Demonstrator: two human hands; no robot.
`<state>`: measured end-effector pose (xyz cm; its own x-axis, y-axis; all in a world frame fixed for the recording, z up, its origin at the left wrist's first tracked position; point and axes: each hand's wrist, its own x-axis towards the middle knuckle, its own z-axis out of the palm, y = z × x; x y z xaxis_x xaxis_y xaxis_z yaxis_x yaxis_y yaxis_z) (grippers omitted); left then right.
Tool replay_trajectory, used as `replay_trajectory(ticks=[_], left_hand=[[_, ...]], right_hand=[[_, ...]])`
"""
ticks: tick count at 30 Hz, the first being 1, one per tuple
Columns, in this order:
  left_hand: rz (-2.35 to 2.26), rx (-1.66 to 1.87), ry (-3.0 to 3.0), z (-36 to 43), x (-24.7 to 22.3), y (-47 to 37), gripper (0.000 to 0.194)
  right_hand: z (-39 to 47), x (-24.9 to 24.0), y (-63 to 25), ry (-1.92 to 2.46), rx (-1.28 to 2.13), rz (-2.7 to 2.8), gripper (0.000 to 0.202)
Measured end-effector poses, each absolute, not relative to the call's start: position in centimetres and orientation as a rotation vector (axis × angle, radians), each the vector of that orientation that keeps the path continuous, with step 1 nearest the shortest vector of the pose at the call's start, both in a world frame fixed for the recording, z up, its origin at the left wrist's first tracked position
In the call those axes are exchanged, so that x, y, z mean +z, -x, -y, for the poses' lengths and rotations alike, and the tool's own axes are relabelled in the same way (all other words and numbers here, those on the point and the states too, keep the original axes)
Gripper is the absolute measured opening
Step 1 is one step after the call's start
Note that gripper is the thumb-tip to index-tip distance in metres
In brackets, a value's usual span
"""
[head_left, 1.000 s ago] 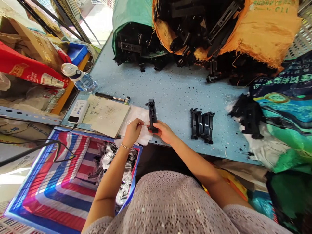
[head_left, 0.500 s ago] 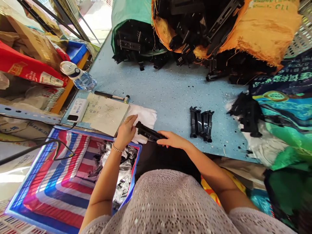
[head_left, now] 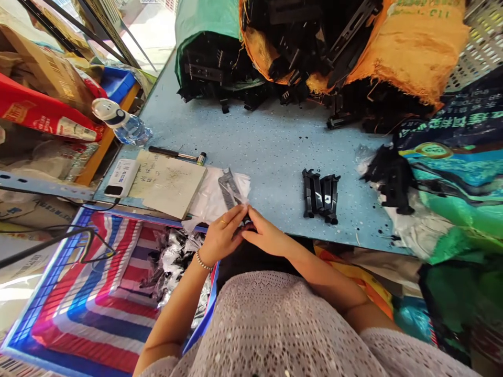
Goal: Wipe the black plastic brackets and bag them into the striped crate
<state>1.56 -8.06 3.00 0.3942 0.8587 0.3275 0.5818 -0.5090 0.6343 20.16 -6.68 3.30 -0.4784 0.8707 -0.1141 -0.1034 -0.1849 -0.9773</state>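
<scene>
The black part (head_left: 228, 189) lies at a slant over the near edge of the blue, speckled surface (head_left: 271, 141), above a pile of white bags (head_left: 240, 181). It is long, narrow and straight-sided, and clear film over it turns its black to a hazy grey with pale streaks of glare. Fine ridges seem to run across its far end; its near end disappears under the fingers, so its shape there cannot be told. The left hand (head_left: 223, 234), with a ring and a beaded bracelet, has its grip pinched on the near end of the wrapped part. The right hand (head_left: 268, 233) meets it fingertip to fingertip, its grip also pressed on that end. To the right, well apart, a small group of unwrapped parts (head_left: 320, 196) lies side by side, glossy and deep black, with notched ends. A pale board (head_left: 177, 186) is just left of the bags.
</scene>
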Motion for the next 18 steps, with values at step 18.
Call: replay_trajectory(ticks=[18], left_hand=[[-2.056, -0.119, -1.400, 9.9, -7.0, 13.7, 0.010]], right_hand=[[2.4, 2.1, -34.6, 2.230, 0.143, 2.390, 0.030]])
